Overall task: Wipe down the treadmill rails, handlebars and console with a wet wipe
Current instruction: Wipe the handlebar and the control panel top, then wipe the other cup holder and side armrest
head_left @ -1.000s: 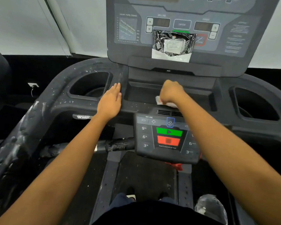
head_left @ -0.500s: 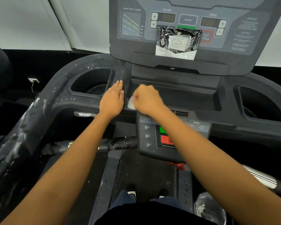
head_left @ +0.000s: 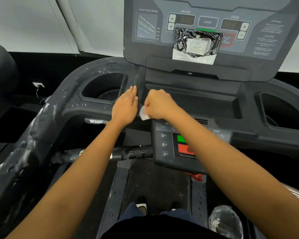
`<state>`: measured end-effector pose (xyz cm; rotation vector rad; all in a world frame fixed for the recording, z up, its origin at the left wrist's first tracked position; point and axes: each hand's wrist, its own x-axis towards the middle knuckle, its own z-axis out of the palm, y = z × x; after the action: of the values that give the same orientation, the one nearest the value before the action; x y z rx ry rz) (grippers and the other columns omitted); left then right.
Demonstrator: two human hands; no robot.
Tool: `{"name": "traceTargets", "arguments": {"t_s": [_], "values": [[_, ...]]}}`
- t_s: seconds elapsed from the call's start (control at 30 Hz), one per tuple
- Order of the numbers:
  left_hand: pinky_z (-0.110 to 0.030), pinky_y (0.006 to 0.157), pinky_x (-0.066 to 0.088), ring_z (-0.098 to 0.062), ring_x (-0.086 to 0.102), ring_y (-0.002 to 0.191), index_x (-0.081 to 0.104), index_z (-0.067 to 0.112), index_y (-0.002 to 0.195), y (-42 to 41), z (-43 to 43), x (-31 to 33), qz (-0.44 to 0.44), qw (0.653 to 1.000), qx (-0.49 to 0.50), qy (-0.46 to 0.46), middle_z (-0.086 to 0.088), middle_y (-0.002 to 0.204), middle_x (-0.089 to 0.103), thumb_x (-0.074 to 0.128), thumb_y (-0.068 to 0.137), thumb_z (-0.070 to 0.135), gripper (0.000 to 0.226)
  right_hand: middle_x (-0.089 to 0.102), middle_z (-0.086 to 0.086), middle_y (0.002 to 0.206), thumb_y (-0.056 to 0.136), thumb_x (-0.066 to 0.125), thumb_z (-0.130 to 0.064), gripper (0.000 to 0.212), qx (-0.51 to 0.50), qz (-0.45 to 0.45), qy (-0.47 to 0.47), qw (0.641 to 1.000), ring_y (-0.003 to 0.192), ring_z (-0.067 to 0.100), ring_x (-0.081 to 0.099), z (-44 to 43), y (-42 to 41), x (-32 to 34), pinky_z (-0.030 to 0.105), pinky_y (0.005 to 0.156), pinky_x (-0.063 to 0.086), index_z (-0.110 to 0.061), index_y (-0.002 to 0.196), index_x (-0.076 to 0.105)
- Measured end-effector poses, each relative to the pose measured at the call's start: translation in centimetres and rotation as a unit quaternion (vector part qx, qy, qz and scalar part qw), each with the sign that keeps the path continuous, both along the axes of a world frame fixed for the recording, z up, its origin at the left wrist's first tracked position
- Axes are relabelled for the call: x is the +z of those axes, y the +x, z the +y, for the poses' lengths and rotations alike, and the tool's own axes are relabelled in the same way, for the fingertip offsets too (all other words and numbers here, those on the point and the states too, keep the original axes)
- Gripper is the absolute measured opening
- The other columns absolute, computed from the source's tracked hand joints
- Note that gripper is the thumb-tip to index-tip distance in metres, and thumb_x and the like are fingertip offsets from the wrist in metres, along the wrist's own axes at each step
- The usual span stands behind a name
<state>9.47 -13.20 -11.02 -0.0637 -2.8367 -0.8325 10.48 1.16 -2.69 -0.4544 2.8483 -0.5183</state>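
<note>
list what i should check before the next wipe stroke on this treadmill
1. Wet wipe gripped in right hand: ok, fingers curled round it.
2. Left hand out of the wipe's leftward path: not ok, it lies flat right beside the wipe.
3. Wipe damp enough: cannot tell.
4. Left rail clean: not ok, white smears show.
5. Right forearm off the control panel: cannot tell, it crosses above it.
6. Wipes pack within reach: ok, propped on the console.
</note>
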Motion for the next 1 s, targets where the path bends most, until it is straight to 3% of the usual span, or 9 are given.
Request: {"name": "traceTargets", "arguments": {"t_s": [0.1, 0.23, 0.33, 0.5, 0.57, 0.67, 0.77, 0.87, 1.0], "values": [[-0.029, 0.115, 0.020, -0.018, 0.024, 0.145, 0.027, 0.010, 0.150, 0.1, -0.1, 0.2, 0.002, 1.000, -0.002, -0.005, -0.008, 0.157, 0.028, 0.032, 0.104, 0.021, 0.048, 0.066, 0.015, 0.096, 0.081, 0.058, -0.015, 0.020, -0.062, 0.015, -0.059, 0.996, 0.092, 0.035, 0.062, -0.2, -0.2, -0.5, 0.036, 0.075, 0.053, -0.008, 0.091, 0.073], [-0.028, 0.116, 0.018, -0.019, 0.024, 0.145, 0.028, 0.009, 0.150, 0.0, -0.6, 0.5, -0.004, 1.000, -0.027, -0.005, -0.008, 0.156, 0.029, 0.033, 0.104, 0.021, 0.048, 0.055, 0.015, 0.085, 0.086, 0.059, -0.008, 0.013, -0.145, 0.058, -0.015, 0.988, 0.088, 0.040, 0.062, 1.7, -0.6, -0.7, 0.035, 0.070, 0.048, -0.001, 0.092, 0.067], [-0.032, 0.116, 0.021, -0.024, 0.028, 0.143, 0.033, 0.007, 0.148, -0.1, -1.6, 0.6, 0.002, 0.998, -0.055, -0.027, -0.011, 0.152, 0.036, 0.035, 0.103, 0.020, 0.046, 0.060, 0.016, 0.105, 0.086, 0.057, 0.000, 0.022, -0.107, 0.082, 0.015, 0.991, 0.100, 0.040, 0.061, -1.0, 1.0, -0.9, 0.044, 0.084, 0.052, -0.006, 0.105, 0.067], [-0.046, 0.114, 0.027, -0.030, 0.033, 0.140, 0.038, 0.006, 0.145, 0.1, -5.3, 0.0, 0.039, 0.985, 0.008, -0.168, -0.014, 0.149, 0.041, 0.033, 0.103, 0.026, 0.047, 0.049, 0.014, 0.121, 0.089, 0.052, 0.000, 0.024, 0.013, 0.113, -0.021, 0.993, 0.108, 0.031, 0.053, -5.2, 2.6, -2.3, 0.033, 0.080, 0.045, -0.002, 0.111, 0.061], [-0.048, 0.116, 0.023, -0.029, 0.030, 0.142, 0.034, 0.007, 0.147, 0.5, -6.7, -0.1, 0.010, 0.983, 0.040, -0.178, -0.013, 0.151, 0.038, 0.031, 0.103, 0.027, 0.048, 0.043, 0.015, 0.128, 0.087, 0.051, 0.002, 0.030, 0.040, 0.093, -0.024, 0.995, 0.115, 0.031, 0.047, -5.2, 1.3, -3.2, 0.040, 0.089, 0.048, 0.001, 0.117, 0.056], [-0.046, 0.117, 0.017, -0.026, 0.030, 0.142, 0.032, 0.009, 0.148, 1.2, -8.1, -0.5, -0.018, 0.983, 0.035, -0.180, -0.011, 0.151, 0.038, 0.027, 0.104, 0.029, 0.049, 0.019, 0.022, 0.152, 0.100, 0.040, -0.014, 0.049, 0.068, 0.034, 0.044, 0.996, 0.142, 0.039, 0.017, -5.3, -2.1, -4.7, 0.043, 0.118, 0.018, 0.008, 0.142, 0.029], [-0.045, 0.116, 0.020, -0.025, 0.040, 0.136, 0.040, 0.011, 0.144, 1.1, -8.5, -0.7, -0.010, 0.984, 0.015, -0.180, -0.007, 0.146, 0.047, 0.028, 0.104, 0.031, 0.047, -0.015, 0.021, 0.158, 0.103, 0.031, -0.040, 0.075, 0.024, -0.029, 0.037, 0.999, 0.146, 0.035, -0.016, -5.2, -5.2, -4.0, 0.042, 0.120, -0.004, 0.005, 0.150, -0.006], [-0.043, 0.110, 0.028, -0.029, 0.052, 0.122, 0.057, 0.014, 0.131, 0.8, -8.5, -0.4, 0.000, 0.982, 0.020, -0.187, -0.008, 0.130, 0.061, 0.029, 0.103, 0.030, 0.042, -0.015, 0.021, 0.158, 0.101, 0.029, -0.050, 0.081, -0.009, -0.034, 0.056, 0.998, 0.146, 0.034, -0.016, -6.1, -5.4, -3.4, 0.042, 0.119, -0.005, 0.004, 0.150, -0.008], [-0.040, 0.087, 0.038, -0.030, 0.059, 0.089, 0.064, 0.011, 0.085, 0.7, -8.5, -0.3, 0.031, 0.979, 0.022, -0.198, -0.008, 0.090, 0.068, 0.033, 0.101, 0.027, 0.039, -0.005, 0.023, 0.159, 0.102, 0.023, -0.045, 0.074, -0.001, 0.011, 0.084, 0.996, 0.148, 0.034, -0.007, -9.1, 1.5, -5.0, 0.043, 0.121, 0.000, 0.007, 0.150, 0.002]]}}
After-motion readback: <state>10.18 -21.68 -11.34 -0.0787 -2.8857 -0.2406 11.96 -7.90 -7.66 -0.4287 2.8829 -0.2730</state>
